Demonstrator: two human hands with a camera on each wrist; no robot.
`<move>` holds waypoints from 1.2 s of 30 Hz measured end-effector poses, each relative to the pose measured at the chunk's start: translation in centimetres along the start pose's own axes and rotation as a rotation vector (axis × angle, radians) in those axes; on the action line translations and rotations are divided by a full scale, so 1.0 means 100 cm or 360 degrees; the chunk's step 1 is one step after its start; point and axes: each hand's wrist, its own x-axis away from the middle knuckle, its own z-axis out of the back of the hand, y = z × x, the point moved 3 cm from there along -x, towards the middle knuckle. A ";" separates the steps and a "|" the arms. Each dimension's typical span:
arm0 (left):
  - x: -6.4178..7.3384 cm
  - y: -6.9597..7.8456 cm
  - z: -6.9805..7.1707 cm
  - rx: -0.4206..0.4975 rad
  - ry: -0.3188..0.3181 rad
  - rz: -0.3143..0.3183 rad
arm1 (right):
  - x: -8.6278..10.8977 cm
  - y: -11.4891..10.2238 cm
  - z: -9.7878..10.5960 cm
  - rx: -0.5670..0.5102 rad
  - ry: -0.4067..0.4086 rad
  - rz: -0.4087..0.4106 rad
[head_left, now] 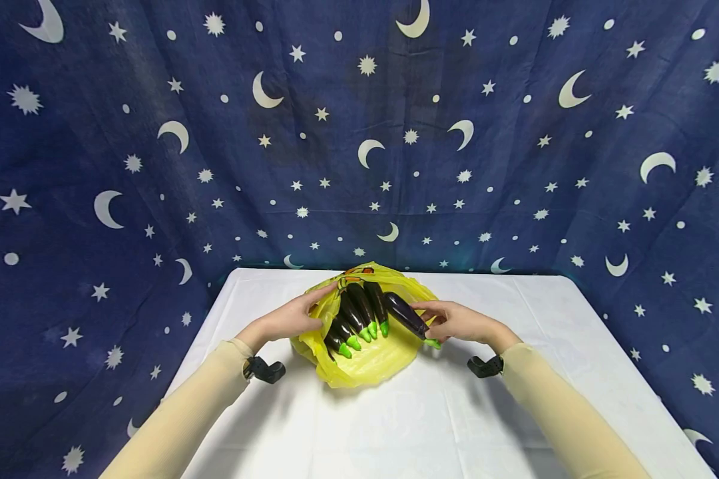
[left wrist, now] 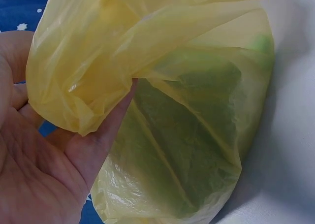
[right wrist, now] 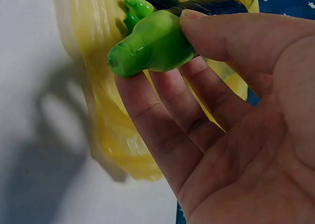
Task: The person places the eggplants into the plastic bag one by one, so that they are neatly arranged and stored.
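A yellow plastic bag [head_left: 389, 362] lies on the white table with its mouth towards me. Inside it several dark purple eggplants [head_left: 360, 303] with green stem ends lie side by side. At the bag's left rim, my left hand [head_left: 290, 318] grips the thin plastic between thumb and fingers; part of the fingers is hidden behind it in the left wrist view. My right hand [head_left: 458, 320] pinches another eggplant [head_left: 405, 313] near its green cap [right wrist: 157, 42], thumb on one side and fingertips on the other. That eggplant slants at the bag's right side, its far end inside the mouth.
The white-covered table [head_left: 419, 426] extends around the bag. A dark blue curtain [head_left: 359, 186] with moons and stars hangs behind the table and along both sides. A black strap device sits on each wrist.
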 end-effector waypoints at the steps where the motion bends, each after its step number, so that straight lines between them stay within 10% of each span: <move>1: 0.000 0.000 0.000 0.0004 0.0000 0.0005 | -0.002 0.000 -0.002 -0.0003 -0.0004 -0.0006; 36: -0.001 -0.003 0.000 0.0036 0.0008 0.0052 | -0.060 0.006 -0.022 -0.0033 0.0238 -0.0195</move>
